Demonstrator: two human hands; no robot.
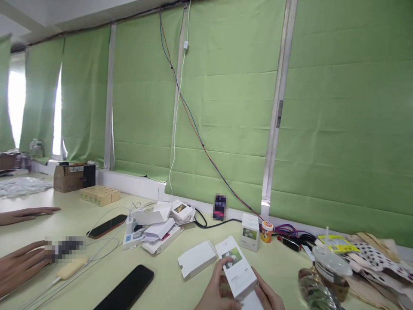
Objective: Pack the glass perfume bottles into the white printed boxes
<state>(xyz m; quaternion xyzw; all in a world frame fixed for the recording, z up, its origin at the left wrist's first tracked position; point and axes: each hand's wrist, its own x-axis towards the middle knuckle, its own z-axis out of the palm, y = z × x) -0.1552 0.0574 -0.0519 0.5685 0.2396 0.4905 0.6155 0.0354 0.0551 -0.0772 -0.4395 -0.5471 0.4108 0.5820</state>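
Note:
Low in the head view, both my hands grip a white cardboard box (238, 277) with a green and white picture on its face. The fingers of my left hand (215, 287) curl round its left side, one fingertip lying over the picture. Along the lower right edge, my right hand (267, 293) is closed on the box. A plain white part (251, 300) shows at the box's lower end, partly cut off by the frame. Just left of my hands lies a plain white carton (196, 258). A similar printed box (249, 232) stands upright behind.
A black phone (127, 287) lies left of my hands. Another person's hands (24, 265) rest at the far left, near cables and a second phone (108, 226). Opened cartons (161, 234) are heaped mid-table. An orange tub (266, 232) and a lidded cup (332, 262) stand on the right.

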